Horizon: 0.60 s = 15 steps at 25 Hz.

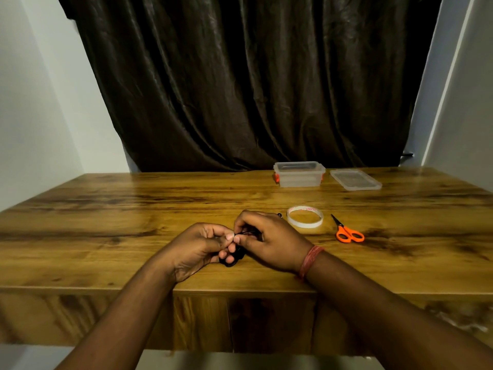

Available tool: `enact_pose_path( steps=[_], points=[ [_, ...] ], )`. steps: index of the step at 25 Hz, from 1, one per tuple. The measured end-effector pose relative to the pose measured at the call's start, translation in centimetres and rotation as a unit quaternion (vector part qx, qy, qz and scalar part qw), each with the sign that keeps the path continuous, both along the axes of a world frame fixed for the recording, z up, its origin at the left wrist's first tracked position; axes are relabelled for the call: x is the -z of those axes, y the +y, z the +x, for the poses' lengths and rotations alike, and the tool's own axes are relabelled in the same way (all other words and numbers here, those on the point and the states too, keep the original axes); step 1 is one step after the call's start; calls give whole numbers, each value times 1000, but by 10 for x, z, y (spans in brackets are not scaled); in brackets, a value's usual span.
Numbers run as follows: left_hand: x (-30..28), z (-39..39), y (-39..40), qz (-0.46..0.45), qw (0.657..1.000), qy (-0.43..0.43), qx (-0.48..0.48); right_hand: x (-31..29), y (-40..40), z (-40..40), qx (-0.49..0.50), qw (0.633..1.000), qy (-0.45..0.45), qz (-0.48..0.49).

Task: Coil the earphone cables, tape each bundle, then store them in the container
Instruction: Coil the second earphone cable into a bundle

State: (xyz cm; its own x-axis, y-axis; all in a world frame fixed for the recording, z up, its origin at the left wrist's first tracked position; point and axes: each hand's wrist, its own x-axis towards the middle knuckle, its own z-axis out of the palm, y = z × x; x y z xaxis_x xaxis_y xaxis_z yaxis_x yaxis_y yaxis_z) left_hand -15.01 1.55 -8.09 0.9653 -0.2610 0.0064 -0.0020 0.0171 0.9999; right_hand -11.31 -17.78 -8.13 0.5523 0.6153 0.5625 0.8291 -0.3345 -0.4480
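A black earphone cable bundle [234, 256] sits between both hands near the table's front edge, mostly hidden by fingers. My left hand [197, 249] grips its lower part, thumb and fingers curled round it. My right hand [266, 240] pinches the bundle's top, fingertips meeting the left thumb. An earbud tip [279, 215] peeks out behind the right hand. A roll of clear tape [305, 216] lies just right of my right hand. The clear plastic container [299, 174] stands open at the back of the table.
Orange-handled scissors [346, 231] lie right of the tape roll. The container's clear lid [355, 179] lies flat beside the container. The wooden table [106, 222] ends at a dark curtain [240, 89] behind. A red band is on my right wrist.
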Motion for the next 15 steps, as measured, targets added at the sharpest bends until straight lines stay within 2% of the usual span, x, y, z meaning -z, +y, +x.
enact_pose_path(
  steps=[15],
  points=[
    [0,-3,-1,-69,997,-26,4,-1,0,0,18,999,-32,18]
  ],
)
